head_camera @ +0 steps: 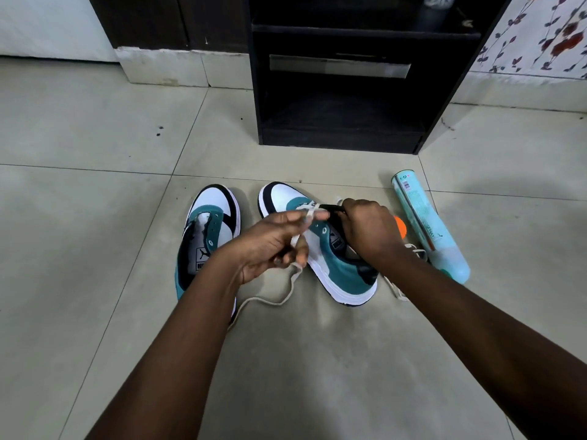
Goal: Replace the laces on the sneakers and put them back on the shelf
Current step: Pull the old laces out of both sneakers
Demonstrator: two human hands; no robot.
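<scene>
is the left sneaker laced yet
No, the left sneaker shows bare eyelets and no lace, while both hands work on the right sneaker.

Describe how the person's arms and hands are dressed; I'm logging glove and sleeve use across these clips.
Both forearms are bare up to the frame edge, with no sleeve in view. The left hand and the right hand wear no gloves, and no rings, watch or bracelet show. Some left fingernails seem to carry dark or greenish polish; the right hand's nails are hidden.
</scene>
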